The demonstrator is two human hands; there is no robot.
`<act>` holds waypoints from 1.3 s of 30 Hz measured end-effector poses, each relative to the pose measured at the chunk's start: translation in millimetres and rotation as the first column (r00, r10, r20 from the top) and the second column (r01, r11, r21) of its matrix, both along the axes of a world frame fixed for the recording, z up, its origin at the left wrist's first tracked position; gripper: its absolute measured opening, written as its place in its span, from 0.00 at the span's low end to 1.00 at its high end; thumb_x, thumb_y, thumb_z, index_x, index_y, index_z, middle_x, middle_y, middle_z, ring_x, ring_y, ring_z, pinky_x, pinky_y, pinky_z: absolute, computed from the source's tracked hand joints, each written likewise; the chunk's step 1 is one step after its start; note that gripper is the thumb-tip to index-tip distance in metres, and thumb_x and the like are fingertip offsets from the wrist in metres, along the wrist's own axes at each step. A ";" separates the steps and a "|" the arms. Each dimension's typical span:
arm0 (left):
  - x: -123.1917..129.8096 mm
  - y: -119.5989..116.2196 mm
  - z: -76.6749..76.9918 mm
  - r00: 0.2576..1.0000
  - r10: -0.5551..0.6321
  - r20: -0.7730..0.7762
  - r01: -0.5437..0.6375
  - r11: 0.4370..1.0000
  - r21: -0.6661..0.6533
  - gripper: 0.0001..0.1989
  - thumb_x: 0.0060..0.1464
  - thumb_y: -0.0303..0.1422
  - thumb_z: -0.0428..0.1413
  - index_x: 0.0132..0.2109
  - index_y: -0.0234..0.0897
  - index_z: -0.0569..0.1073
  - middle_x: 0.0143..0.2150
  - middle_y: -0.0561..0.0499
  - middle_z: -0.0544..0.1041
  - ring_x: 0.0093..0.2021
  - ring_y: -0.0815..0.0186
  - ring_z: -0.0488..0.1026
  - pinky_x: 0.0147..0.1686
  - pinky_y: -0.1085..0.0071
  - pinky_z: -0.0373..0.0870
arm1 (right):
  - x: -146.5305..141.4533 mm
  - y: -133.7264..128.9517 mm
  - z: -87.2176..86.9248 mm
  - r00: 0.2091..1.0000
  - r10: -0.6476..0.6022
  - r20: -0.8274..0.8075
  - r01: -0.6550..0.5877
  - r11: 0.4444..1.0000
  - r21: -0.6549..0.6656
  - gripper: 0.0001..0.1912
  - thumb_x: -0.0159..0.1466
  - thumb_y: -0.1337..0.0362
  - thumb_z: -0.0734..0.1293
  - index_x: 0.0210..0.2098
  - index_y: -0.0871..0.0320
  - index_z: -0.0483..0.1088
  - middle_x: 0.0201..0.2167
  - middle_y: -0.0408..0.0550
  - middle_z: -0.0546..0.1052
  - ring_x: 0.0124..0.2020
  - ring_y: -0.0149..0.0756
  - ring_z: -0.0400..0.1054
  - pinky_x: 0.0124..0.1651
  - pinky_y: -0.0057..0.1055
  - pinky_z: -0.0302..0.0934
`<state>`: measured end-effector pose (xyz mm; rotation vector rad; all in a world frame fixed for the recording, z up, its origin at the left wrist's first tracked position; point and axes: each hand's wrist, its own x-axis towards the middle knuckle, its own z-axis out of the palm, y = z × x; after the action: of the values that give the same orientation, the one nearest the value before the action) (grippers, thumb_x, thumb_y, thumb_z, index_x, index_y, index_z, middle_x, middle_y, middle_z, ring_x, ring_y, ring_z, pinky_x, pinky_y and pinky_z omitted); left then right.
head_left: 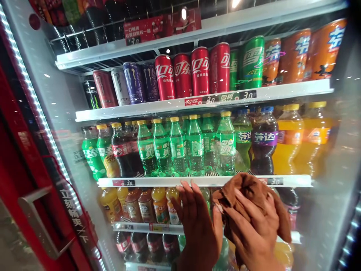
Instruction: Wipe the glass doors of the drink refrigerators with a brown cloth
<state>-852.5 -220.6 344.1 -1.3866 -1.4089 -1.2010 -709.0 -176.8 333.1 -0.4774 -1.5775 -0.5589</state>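
My right hand (251, 233) is closed around a bunched brown cloth (245, 188), in front of the drink shelves at the lower right. Part of the cloth hangs down past the right side of the hand. Beside it, my left hand (197, 222) is raised with its fingers stretched out and the thumb toward the cloth. Both hands are in front of a glass-fronted drinks fridge; whether either touches the glass I cannot tell. Behind the hands, the white shelf edge (158, 182) and some bottles of the lower rows are partly hidden.
Several green Sprite bottles (172, 146) stand in the middle row, with orange Fanta bottles (289, 131) at their right. Red Coca-Cola cans (200, 71) line the shelf above. At left are the red door frame (17, 180) and a metal handle (39, 222).
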 end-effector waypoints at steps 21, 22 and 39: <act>19.0 -0.1 2.5 0.999 -0.046 0.017 0.047 0.997 -0.064 0.42 0.68 0.26 0.54 0.80 0.29 0.40 0.82 0.35 0.40 0.82 0.48 0.35 0.79 0.43 0.28 | 43.4 13.2 37.2 0.992 -0.071 -0.109 0.074 0.997 0.021 0.14 0.65 0.69 0.73 0.49 0.50 0.80 0.65 0.48 0.75 0.71 0.58 0.62 0.77 0.67 0.46; 20.4 -0.1 3.3 0.999 -0.047 0.027 0.049 0.996 -0.069 0.42 0.68 0.27 0.54 0.80 0.30 0.41 0.82 0.35 0.40 0.82 0.48 0.35 0.79 0.44 0.28 | 52.6 15.3 37.0 0.983 -0.105 -0.149 0.108 0.994 0.008 0.13 0.65 0.69 0.74 0.48 0.49 0.80 0.66 0.48 0.73 0.70 0.57 0.64 0.77 0.66 0.47; 39.4 19.4 12.2 1.000 0.013 -0.003 -0.013 0.999 0.045 0.42 0.70 0.33 0.52 0.79 0.24 0.38 0.81 0.30 0.38 0.82 0.48 0.33 0.78 0.42 0.23 | 117.2 32.5 51.0 0.949 -0.232 -0.213 0.232 0.972 -0.028 0.14 0.67 0.67 0.72 0.52 0.48 0.78 0.68 0.51 0.70 0.66 0.55 0.68 0.75 0.67 0.47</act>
<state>-813.2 -201.2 356.2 -1.3465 -1.3787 -1.2143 -591.8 -144.3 384.1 -0.7088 -1.3234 -0.6605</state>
